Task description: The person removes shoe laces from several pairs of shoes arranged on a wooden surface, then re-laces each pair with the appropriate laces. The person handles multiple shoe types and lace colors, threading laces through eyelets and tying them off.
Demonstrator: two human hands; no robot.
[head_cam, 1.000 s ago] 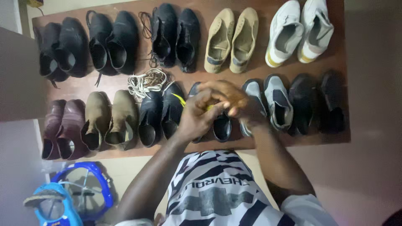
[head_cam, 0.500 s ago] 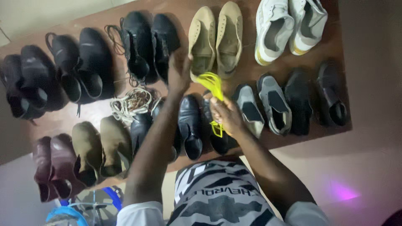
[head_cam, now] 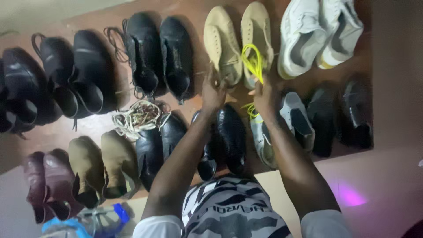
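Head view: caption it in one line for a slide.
Right hand lifts a yellow shoelace over tan shoes; left hand beside it, above rows of paired shoes.

Head cam, looks straight down, close over shoe rows (head_cam: 176, 88).

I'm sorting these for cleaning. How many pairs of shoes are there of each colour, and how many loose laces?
Black or dark pairs: 6
Beige pairs: 1
White pairs: 1
Maroon pairs: 1
Olive-brown pairs: 1
Grey pairs: 1
Total: 11 pairs
Loose laces: 2, the yellow lace in the right hand and the cream bundle
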